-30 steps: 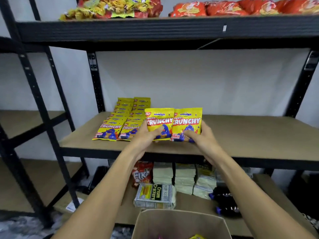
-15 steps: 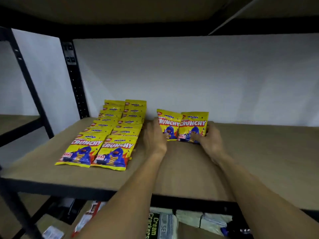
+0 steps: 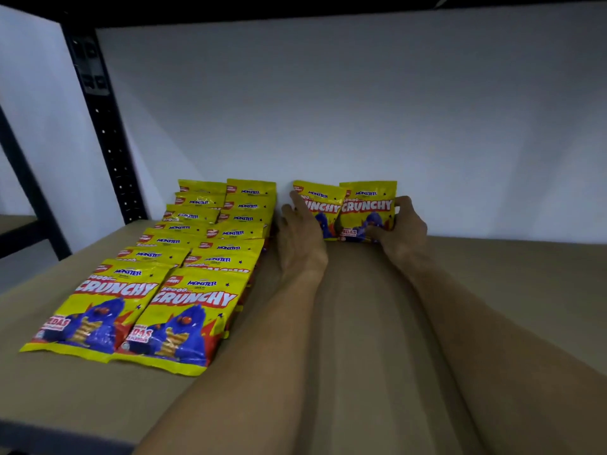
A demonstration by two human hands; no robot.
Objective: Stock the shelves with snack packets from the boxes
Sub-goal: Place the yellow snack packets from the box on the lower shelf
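Head view: steadied the glossy yellow left packet (image 3: pixel 323 206) with straight fingers of the left hand (image 3: pixel 300 239) and pinched the crinkly right packet (image 3: pixel 366 208) in the right hand (image 3: pixel 400 229), both upright against the wall (image 3: pixel 361 110) at the back of the shelf (image 3: pixel 512 277), probably to begin new lines beside the overlapped rows (image 3: pixel 184 257).

Looks like a shop or its stockroom to me: a black metal rack upright (image 3: pixel 105 126) with punched holes, a plain board shelf (image 3: pixel 492 307), and two neat rows of identical yellow snack packets (image 3: pixel 184 320) near the shelf's left edge, with a bare white wall (image 3: pixel 361 110) behind.
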